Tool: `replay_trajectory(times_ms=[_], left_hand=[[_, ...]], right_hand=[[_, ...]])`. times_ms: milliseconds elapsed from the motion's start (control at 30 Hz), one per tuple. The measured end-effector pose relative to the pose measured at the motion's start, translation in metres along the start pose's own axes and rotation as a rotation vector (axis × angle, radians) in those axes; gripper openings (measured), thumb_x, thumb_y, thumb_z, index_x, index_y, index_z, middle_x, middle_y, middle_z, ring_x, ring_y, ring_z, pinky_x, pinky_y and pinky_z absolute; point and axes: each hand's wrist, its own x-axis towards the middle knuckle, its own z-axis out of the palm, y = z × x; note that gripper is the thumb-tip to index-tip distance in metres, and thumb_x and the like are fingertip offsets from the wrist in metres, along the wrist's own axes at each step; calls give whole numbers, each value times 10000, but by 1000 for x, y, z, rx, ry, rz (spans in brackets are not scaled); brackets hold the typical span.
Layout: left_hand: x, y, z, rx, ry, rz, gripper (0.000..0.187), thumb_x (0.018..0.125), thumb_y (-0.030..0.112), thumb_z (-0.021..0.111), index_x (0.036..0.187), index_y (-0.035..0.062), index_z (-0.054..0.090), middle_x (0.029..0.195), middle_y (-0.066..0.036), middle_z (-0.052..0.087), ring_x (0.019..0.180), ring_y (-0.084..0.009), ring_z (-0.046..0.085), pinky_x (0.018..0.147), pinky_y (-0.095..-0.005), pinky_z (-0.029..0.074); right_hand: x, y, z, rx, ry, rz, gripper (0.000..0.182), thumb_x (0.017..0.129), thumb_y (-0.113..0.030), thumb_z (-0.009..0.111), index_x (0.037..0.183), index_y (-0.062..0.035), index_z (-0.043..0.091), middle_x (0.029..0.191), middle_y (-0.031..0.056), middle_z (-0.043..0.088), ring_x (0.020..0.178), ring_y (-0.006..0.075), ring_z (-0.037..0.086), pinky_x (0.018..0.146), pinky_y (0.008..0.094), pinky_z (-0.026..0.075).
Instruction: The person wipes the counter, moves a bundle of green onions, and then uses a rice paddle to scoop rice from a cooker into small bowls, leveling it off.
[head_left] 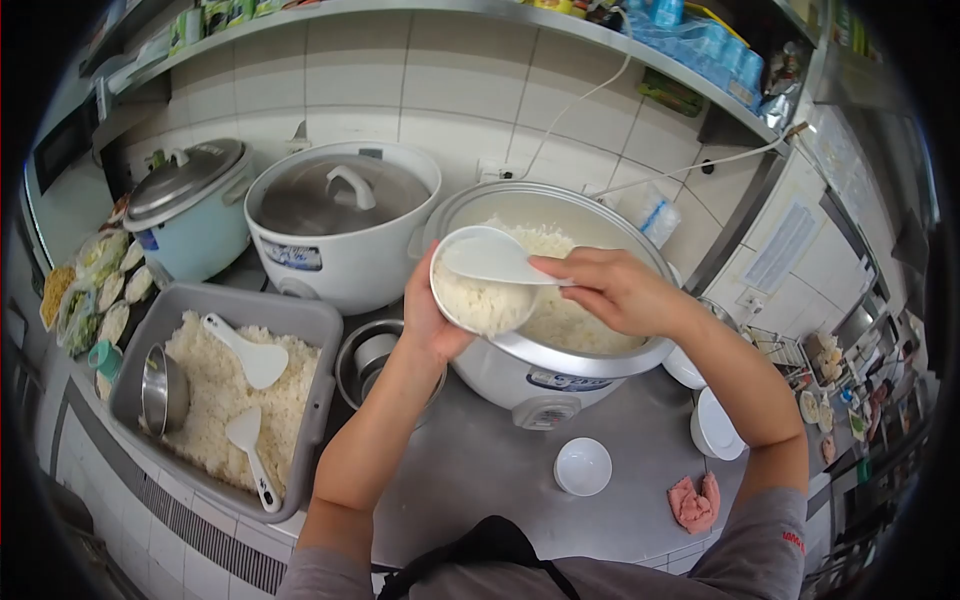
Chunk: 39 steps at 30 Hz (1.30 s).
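Note:
My left hand [430, 312] is wrapped round a white bowl [440, 290] of rice, tilted over the front left rim of an open rice cooker [560, 372]. A white rice paddle [495, 258] is pinched in my right hand [605, 288], its blade lying over the rice in the bowl. More rice [580, 320] shows inside the cooker, partly hidden behind the bowl and my right hand.
A grey tub [325, 330] of rice holds two paddles and a metal bowl [163, 390]. Two lidded cookers [340, 255] stand behind it. A small white bowl [583, 467], a larger one [716, 428] and a pink cloth [694, 503] lie on the steel counter [470, 480].

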Motion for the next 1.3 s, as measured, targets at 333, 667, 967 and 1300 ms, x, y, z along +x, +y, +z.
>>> replay_trajectory(times_ms=[333, 667, 967, 1300], left_hand=[[-93, -14, -13, -150, 70, 74, 499, 891, 434, 341, 1209, 67, 456, 1213, -110, 493, 1123, -271, 466, 929, -446, 386], [-155, -19, -57, -72, 281, 105, 495, 886, 434, 363, 1172, 49, 485, 1180, -121, 514, 1072, -273, 513, 896, -427, 427], [-154, -54, -88, -82, 327, -129, 520, 889, 445, 353, 1186, 34, 467, 1190, -133, 507, 1075, -281, 510, 904, -424, 421], [-162, -67, -111, -36, 373, -440, 547, 887, 462, 340, 1180, 20, 473, 1188, -152, 507, 1081, -290, 505, 915, -425, 411]], right_hand=[[-34, -37, 72, -240, 122, -199, 514, 651, 38, 568, 1133, -142, 575, 852, 75, 545, 725, 216, 556, 603, 299, 479], [-74, -42, 113, -28, 81, 40, 489, 716, 83, 540, 1150, -142, 565, 835, 84, 542, 684, 205, 549, 592, 288, 461], [-97, -53, 122, 71, 18, 217, 439, 717, 72, 546, 1121, -98, 578, 859, 105, 579, 696, 215, 566, 613, 290, 464], [-138, -38, 152, 160, -50, 146, 484, 690, 4, 583, 1135, -184, 565, 834, 70, 557, 727, 243, 552, 631, 316, 469]])
